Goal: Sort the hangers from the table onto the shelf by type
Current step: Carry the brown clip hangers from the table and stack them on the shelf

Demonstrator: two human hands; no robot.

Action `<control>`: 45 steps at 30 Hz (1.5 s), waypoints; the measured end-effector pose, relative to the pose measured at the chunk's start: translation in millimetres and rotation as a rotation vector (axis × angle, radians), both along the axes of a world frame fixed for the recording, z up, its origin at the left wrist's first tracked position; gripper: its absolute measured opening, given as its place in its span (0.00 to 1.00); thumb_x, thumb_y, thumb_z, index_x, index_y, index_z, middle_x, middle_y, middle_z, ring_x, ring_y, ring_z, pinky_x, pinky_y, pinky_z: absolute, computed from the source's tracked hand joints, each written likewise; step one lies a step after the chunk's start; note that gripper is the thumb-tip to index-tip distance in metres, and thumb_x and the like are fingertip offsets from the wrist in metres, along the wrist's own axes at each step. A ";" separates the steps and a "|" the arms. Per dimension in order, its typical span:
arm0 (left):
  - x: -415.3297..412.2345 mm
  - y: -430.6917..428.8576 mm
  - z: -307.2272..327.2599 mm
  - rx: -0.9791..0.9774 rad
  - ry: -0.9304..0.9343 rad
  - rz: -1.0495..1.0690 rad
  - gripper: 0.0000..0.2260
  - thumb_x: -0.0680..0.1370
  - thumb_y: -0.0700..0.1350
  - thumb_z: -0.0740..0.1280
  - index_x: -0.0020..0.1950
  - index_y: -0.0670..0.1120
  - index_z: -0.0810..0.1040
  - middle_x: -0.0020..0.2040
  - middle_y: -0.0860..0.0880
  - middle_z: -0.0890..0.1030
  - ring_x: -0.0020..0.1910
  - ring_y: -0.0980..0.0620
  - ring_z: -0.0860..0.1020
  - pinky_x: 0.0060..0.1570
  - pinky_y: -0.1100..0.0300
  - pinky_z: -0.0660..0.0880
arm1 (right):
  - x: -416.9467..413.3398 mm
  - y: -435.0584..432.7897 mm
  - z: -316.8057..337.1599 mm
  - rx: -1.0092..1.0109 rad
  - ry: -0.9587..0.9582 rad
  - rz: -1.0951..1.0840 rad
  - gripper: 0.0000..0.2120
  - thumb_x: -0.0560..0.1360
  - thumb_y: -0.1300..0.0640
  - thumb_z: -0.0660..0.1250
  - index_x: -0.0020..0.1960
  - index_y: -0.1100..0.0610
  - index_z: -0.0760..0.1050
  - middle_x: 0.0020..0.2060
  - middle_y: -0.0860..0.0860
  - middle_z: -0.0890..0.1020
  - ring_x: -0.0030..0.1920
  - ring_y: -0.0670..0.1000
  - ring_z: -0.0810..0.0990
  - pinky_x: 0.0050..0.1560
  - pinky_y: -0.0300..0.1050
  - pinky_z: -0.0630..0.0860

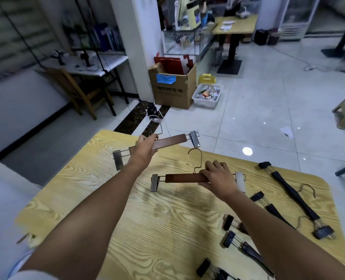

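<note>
Over the far edge of the light wooden table [107, 199], my left hand [144, 151] grips the bar of a brown wooden clip hanger [171, 140] with silver clips. A second brown clip hanger [184, 178] with a gold hook is gripped at its bar by my right hand [220, 177], just above the tabletop. Several dark clip hangers lie on the right side of the table, one long one [294, 196] at the far right and others [248, 249] partly hidden under my right forearm. No shelf for hangers is plainly in view.
Beyond the table a cardboard box [172, 87] and a white bin [207, 96] stand on the tiled floor by a white pillar [135, 43]. A wooden chair [78, 91] and a desk are at the left. A white surface borders the table's left.
</note>
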State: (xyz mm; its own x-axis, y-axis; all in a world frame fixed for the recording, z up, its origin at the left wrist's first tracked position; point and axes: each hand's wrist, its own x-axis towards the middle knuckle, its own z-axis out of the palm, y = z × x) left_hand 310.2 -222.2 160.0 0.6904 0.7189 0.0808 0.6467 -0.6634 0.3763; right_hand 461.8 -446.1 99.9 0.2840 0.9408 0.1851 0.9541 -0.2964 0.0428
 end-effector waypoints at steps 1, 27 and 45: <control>-5.6 -6.6 8.7 0.044 -0.004 0.020 0.19 0.76 0.38 0.66 0.66 0.49 0.69 0.51 0.45 0.68 0.51 0.44 0.73 0.54 0.50 0.75 | -0.9 -1.9 4.6 0.024 0.002 0.012 0.16 0.61 0.42 0.77 0.42 0.51 0.82 0.41 0.49 0.77 0.42 0.54 0.77 0.44 0.51 0.76; -316.5 -210.1 112.4 0.251 0.222 0.694 0.22 0.77 0.38 0.63 0.70 0.50 0.68 0.62 0.46 0.73 0.63 0.43 0.65 0.56 0.48 0.68 | -185.9 -46.1 101.2 0.386 0.007 0.818 0.17 0.69 0.41 0.64 0.44 0.55 0.79 0.39 0.51 0.75 0.39 0.54 0.74 0.36 0.47 0.75; -547.9 -468.0 133.6 0.214 0.263 1.109 0.19 0.77 0.41 0.66 0.67 0.46 0.69 0.58 0.43 0.69 0.61 0.44 0.66 0.58 0.47 0.70 | -448.1 -141.2 140.6 0.548 0.086 1.414 0.16 0.67 0.42 0.67 0.43 0.54 0.79 0.37 0.52 0.76 0.38 0.55 0.74 0.35 0.45 0.72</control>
